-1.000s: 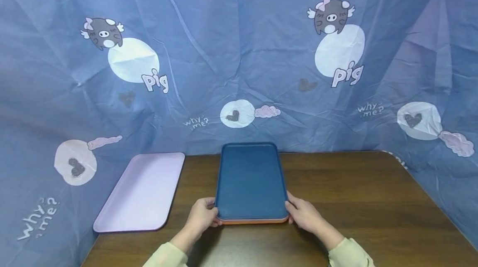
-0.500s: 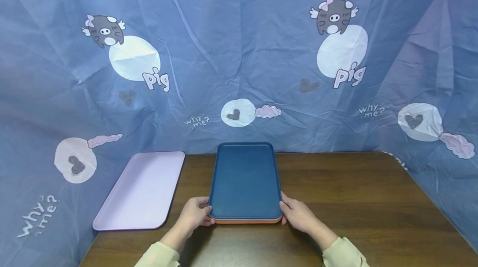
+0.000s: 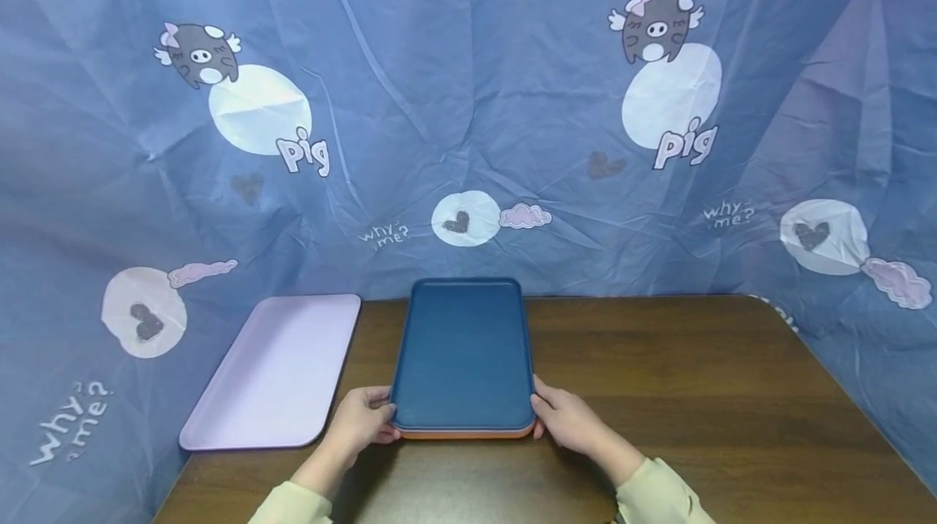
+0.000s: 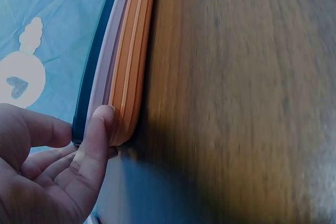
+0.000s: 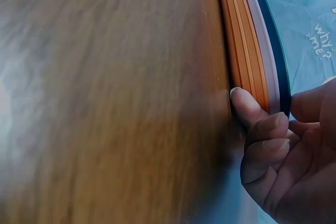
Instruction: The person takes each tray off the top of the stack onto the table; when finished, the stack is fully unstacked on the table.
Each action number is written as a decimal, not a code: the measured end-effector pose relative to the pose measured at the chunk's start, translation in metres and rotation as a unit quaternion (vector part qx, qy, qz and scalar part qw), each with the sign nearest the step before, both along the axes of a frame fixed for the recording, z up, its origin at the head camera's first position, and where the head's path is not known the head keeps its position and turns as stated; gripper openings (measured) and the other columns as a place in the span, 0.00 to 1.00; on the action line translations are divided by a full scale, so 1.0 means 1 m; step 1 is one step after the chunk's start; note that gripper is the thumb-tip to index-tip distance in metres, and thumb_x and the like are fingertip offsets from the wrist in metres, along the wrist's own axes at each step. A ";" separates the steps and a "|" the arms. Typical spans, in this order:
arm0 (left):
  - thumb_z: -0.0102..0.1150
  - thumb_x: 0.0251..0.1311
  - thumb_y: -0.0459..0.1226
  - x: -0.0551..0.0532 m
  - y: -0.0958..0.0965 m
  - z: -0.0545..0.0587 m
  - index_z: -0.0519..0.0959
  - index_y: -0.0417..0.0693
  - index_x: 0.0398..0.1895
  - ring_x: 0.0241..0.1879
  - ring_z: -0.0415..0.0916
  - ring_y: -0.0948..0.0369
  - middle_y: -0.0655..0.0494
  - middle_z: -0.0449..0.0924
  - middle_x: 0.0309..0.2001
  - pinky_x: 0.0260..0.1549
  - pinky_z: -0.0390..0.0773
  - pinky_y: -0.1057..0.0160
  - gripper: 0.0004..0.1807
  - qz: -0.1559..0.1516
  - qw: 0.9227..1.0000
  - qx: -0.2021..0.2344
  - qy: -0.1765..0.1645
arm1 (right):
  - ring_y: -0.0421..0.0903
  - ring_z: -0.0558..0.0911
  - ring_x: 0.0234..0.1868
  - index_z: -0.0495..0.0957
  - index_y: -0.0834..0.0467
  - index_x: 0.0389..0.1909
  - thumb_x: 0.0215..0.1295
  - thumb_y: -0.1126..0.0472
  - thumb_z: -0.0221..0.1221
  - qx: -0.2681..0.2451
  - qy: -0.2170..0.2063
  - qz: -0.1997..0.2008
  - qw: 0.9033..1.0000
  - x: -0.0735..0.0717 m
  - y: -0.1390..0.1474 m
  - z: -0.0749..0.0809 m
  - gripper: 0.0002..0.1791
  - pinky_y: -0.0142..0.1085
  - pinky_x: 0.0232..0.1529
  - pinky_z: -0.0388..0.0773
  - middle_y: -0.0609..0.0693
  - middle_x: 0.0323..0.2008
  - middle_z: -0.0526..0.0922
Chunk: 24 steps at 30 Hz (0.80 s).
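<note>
A stack of rectangular trays lies on the table in the head view, with a dark blue tray (image 3: 464, 353) on top. Beneath it the left wrist view shows the rims of a lavender tray (image 4: 105, 51) and orange trays (image 4: 131, 72). My left hand (image 3: 359, 420) grips the stack's near left corner, thumb at the blue rim and a finger against the orange edges. At the near right corner my right hand (image 3: 574, 422) holds the same stack, its thumb by the blue rim and fingers curled at the orange side. The undersides are hidden.
A separate pale lavender tray (image 3: 274, 373) lies on the left part of the brown wooden table (image 3: 681, 394), a little left of the stack. Behind the table's far edge hangs a blue printed cloth (image 3: 410, 85).
Both hands have slid the tray stack leftward, nearer the separate lavender tray, keeping their grip. That lavender tray has stayed in place.
</note>
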<state>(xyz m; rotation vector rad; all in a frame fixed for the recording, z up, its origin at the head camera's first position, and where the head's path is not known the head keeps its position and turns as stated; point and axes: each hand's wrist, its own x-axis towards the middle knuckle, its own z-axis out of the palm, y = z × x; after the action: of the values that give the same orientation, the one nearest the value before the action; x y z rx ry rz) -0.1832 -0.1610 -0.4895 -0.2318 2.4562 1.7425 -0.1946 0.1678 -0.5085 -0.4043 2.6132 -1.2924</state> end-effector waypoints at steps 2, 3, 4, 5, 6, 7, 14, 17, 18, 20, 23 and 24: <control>0.51 0.69 0.22 0.000 -0.003 0.000 0.70 0.15 0.63 0.23 0.85 0.58 0.24 0.84 0.50 0.28 0.91 0.57 0.22 0.001 1.000 -0.005 0.001 | 0.42 0.73 0.19 0.60 0.72 0.76 0.82 0.61 0.48 0.003 0.004 0.004 1.000 -0.001 -0.003 0.000 0.29 0.33 0.24 0.69 0.50 0.19 0.82; 0.50 0.69 0.22 0.000 -0.005 0.000 0.70 0.15 0.63 0.23 0.85 0.58 0.24 0.84 0.50 0.28 0.91 0.57 0.22 0.001 1.000 -0.008 0.001 | 0.42 0.73 0.20 0.60 0.72 0.76 0.82 0.61 0.48 0.004 0.004 0.005 1.000 -0.001 -0.004 0.000 0.29 0.33 0.25 0.69 0.50 0.19 0.82; 0.50 0.69 0.22 0.000 -0.006 0.000 0.70 0.14 0.63 0.22 0.85 0.58 0.25 0.85 0.49 0.28 0.91 0.57 0.22 0.003 1.000 -0.010 0.001 | 0.42 0.73 0.19 0.60 0.72 0.77 0.82 0.61 0.48 0.007 0.004 0.007 1.000 -0.001 -0.006 0.001 0.30 0.33 0.25 0.69 0.50 0.19 0.82; 0.50 0.69 0.22 0.000 -0.007 0.000 0.70 0.14 0.63 0.22 0.85 0.58 0.26 0.85 0.48 0.28 0.91 0.57 0.22 0.004 1.000 -0.009 0.001 | 0.42 0.73 0.20 0.60 0.71 0.77 0.82 0.61 0.48 0.006 0.004 0.009 1.000 -0.002 -0.007 0.001 0.29 0.33 0.25 0.69 0.50 0.19 0.82; 0.50 0.69 0.22 0.000 -0.009 0.000 0.70 0.14 0.63 0.22 0.85 0.58 0.26 0.86 0.46 0.27 0.91 0.57 0.22 0.006 1.000 -0.009 0.000 | 0.42 0.74 0.20 0.60 0.71 0.77 0.82 0.61 0.48 0.007 0.003 0.010 1.000 -0.002 -0.009 0.002 0.30 0.33 0.25 0.69 0.50 0.19 0.82; 0.50 0.69 0.22 0.001 -0.010 0.000 0.70 0.14 0.62 0.22 0.85 0.58 0.27 0.86 0.45 0.27 0.91 0.57 0.21 0.007 1.000 -0.010 0.000 | 0.41 0.74 0.20 0.59 0.71 0.77 0.82 0.61 0.48 0.009 0.002 0.011 1.000 -0.001 -0.010 0.003 0.30 0.32 0.26 0.69 0.50 0.19 0.82; 0.49 0.67 0.22 0.002 -0.018 0.004 0.70 0.14 0.62 0.22 0.85 0.58 0.27 0.86 0.44 0.26 0.91 0.59 0.22 0.014 1.000 -0.026 0.003 | 0.41 0.79 0.24 0.60 0.73 0.76 0.81 0.61 0.49 0.011 0.019 0.029 0.999 -0.002 -0.019 0.007 0.30 0.37 0.41 0.78 0.51 0.20 0.83; 0.49 0.67 0.22 0.002 -0.021 0.005 0.70 0.14 0.62 0.22 0.86 0.57 0.25 0.86 0.45 0.26 0.91 0.58 0.22 0.014 0.999 -0.035 0.006 | 0.40 0.79 0.24 0.60 0.72 0.76 0.81 0.61 0.49 0.012 0.018 0.033 0.999 -0.003 -0.022 0.007 0.30 0.36 0.41 0.77 0.51 0.20 0.83; 0.49 0.67 0.22 0.002 -0.022 0.004 0.70 0.14 0.62 0.22 0.86 0.56 0.25 0.86 0.45 0.26 0.91 0.58 0.22 0.014 0.999 -0.037 0.007 | 0.40 0.78 0.23 0.60 0.72 0.76 0.81 0.61 0.49 0.011 0.017 0.034 0.999 -0.003 -0.023 0.006 0.30 0.35 0.38 0.77 0.51 0.20 0.84; 0.49 0.66 0.22 0.002 -0.024 0.004 0.70 0.14 0.62 0.22 0.86 0.55 0.24 0.85 0.46 0.27 0.91 0.57 0.23 0.013 0.999 -0.039 0.009 | 0.40 0.78 0.23 0.60 0.72 0.76 0.81 0.61 0.49 0.010 0.013 0.034 0.999 -0.003 -0.025 0.006 0.30 0.33 0.35 0.74 0.51 0.20 0.84; 0.48 0.65 0.22 0.002 -0.027 0.002 0.70 0.14 0.62 0.22 0.87 0.54 0.23 0.85 0.47 0.26 0.91 0.57 0.23 0.016 0.999 -0.041 0.011 | 0.40 0.78 0.24 0.60 0.72 0.76 0.81 0.61 0.50 0.011 0.011 0.038 0.999 -0.003 -0.029 0.006 0.30 0.32 0.34 0.73 0.51 0.20 0.84; 0.48 0.64 0.21 0.003 -0.029 0.001 0.70 0.14 0.62 0.22 0.87 0.54 0.23 0.85 0.46 0.26 0.91 0.57 0.24 0.017 0.999 -0.042 0.012 | 0.40 0.78 0.24 0.60 0.73 0.76 0.81 0.61 0.50 0.010 0.010 0.040 0.999 -0.003 -0.030 0.006 0.30 0.33 0.34 0.74 0.52 0.20 0.84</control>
<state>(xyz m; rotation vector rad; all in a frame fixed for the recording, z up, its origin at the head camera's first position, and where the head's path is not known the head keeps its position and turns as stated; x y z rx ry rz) -0.1804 -0.1896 -0.4882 -0.2634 2.5613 1.6659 -0.1971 0.1381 -0.5023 -0.5144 2.5967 -1.2411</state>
